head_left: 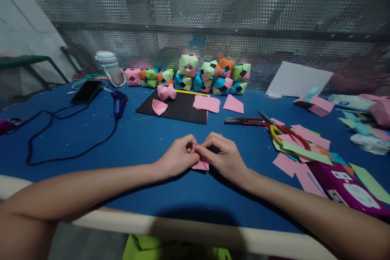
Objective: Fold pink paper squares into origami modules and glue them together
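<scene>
Both hands meet over a small folded piece of pink paper [201, 165] low above the blue tabletop. My left hand [177, 155] pinches its left side between thumb and fingers. From the other side my right hand [224, 155] has thumb and forefinger closed on the paper's upper part. The fingers hide much of the fold. Beyond the hands lies a black sheet [183, 114] carrying a folded pink piece [160, 107], a partly assembled pink paper shape [166, 92] and a stack of pink squares [206, 103]. One pink sheet [233, 104] rests to their right.
Folded paper balls [189, 65] line the back by a perforated metal panel [195, 4]. At left are a blue glue gun [118, 104] with its cord, a phone [87, 91] and a bottle [110, 68]. Scissors [286, 132], a cutter [246, 120], paper scraps and a purple device [347, 189] lie right.
</scene>
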The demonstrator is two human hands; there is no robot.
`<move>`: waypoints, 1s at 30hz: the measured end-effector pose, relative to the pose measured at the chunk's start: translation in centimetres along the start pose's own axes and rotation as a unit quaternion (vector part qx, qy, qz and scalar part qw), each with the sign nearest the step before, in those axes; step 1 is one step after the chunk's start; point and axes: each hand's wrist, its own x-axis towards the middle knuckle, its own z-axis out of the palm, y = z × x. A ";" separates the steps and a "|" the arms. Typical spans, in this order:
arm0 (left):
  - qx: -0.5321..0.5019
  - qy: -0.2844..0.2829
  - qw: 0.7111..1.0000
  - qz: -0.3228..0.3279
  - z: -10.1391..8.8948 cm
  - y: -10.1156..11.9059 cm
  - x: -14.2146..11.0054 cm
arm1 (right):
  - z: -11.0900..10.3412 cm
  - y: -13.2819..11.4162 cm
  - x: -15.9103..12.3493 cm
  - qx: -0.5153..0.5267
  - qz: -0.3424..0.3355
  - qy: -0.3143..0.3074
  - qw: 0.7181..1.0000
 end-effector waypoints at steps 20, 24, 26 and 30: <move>-0.102 0.086 0.990 -0.035 -0.5 0.5 0.5 | -0.3 0.9 0.4 -0.018 0.107 0.006 0.994; -0.079 0.063 0.995 -0.010 -0.8 0.2 0.6 | -0.4 1.0 0.3 -0.007 0.111 -0.013 0.994; -0.093 0.066 0.993 -0.003 -0.9 -0.1 0.6 | -0.4 1.0 0.3 0.014 0.132 -0.010 0.991; -0.136 0.094 0.986 -0.009 -0.9 -0.5 0.8 | -0.4 1.1 0.3 0.048 0.162 0.001 0.986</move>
